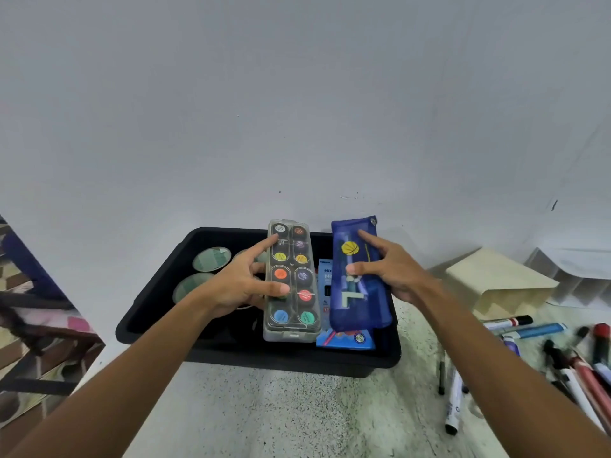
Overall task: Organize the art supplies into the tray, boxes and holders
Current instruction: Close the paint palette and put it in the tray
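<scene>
So the clear plastic watercolour case [292,281] with round colour pans sits between the hands, over the black plastic tray [158,294]. Left hand [238,281] grips its left edge, thumb on top, index finger stretched along the lid. Right hand [390,269] holds the see-through blue mesh pencil pouch [358,276] just beside it, fingers spread across the front. A blue cardboard box [344,340] is mostly hidden under the pouch. Round lidded tubs [211,258] in the tray are partly covered. Markers [515,328] lie scattered on the speckled tabletop, blurry at the edge.
</scene>
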`<state>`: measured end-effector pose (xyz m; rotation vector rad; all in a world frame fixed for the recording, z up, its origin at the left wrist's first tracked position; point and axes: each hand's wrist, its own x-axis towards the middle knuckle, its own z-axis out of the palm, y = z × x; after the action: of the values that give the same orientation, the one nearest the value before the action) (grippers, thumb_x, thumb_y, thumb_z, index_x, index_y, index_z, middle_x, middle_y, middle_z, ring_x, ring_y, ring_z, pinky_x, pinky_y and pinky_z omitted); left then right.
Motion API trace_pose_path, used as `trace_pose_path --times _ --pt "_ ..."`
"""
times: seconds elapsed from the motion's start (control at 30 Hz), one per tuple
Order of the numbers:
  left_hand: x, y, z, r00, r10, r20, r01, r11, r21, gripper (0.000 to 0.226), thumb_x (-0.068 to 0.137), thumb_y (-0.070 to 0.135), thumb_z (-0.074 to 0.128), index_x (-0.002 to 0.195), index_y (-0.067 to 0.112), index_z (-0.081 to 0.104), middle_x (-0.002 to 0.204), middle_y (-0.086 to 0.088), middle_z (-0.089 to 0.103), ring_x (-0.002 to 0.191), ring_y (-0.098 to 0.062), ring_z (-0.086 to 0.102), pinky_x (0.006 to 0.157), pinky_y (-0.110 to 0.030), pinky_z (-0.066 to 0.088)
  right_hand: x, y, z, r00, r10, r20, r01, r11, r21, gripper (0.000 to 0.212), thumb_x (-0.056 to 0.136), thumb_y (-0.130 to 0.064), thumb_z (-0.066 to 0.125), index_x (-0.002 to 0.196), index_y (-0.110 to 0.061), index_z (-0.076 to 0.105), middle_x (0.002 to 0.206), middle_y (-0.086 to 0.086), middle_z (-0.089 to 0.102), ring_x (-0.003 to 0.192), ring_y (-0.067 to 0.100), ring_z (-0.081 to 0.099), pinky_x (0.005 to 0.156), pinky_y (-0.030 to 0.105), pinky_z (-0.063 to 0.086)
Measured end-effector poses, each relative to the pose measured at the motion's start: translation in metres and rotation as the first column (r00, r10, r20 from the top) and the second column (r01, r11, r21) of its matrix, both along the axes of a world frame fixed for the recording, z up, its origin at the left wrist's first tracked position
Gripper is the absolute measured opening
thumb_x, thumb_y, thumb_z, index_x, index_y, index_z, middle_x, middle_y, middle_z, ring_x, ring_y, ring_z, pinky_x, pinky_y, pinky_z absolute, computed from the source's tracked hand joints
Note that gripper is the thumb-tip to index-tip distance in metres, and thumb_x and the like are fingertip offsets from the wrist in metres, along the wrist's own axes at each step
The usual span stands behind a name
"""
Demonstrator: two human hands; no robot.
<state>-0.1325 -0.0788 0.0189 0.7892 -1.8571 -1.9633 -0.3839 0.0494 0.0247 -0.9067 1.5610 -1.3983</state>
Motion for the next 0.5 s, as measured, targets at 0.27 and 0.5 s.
trace_pose_path --times 0.27,0.5 --pt "-0.052 0.013 0.005 0.996 -0.055 0.074 0.056 0.998 -0.016 0.112 0.064 0.001 0.085 0.151 0.038 0.024 0.123 -0.017 0.061 0.104 -0.032 0.068 0.076 -0.053 0.058 -0.049 0.033 0.016 0.993 -0.002 0.120 0.007 0.999 -0.049 0.076 0.072 0.002 0.073 0.139 -0.024 0.049 0.133 0.013 0.057 0.086 0.016 0.069 0.067 0.029 0.059" --pt "-0.096 0.028 -0.014 0.973 -0.111 0.203 0.111 0.994 0.008 0.107 0.073 -0.007 0.078 0.152 0.035 0.020 0.112 -0.015 0.067 0.099 -0.031 0.070 0.077 -0.056 0.057 -0.060 0.052 0.006 0.986 0.030 0.167 -0.020 0.998 -0.060 0.079 0.067 -0.001 0.072 0.138 -0.026 0.050 0.111 0.005 0.069 0.083 0.017 0.069 0.071 0.031 0.059"
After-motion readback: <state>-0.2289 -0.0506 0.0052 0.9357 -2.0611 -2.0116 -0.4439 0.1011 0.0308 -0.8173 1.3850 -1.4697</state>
